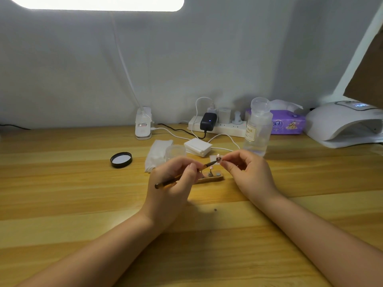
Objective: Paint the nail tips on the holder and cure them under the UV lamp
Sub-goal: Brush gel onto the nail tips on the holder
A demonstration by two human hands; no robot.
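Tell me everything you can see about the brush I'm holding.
The brush is thin, with a brown, glossy-looking handle and a dark, narrow front part. The left hand grips it like a pen, handle end pointing down-left, tip raised up-right. The tip meets the small nail tip pinched by the right hand, above the wooden holder.
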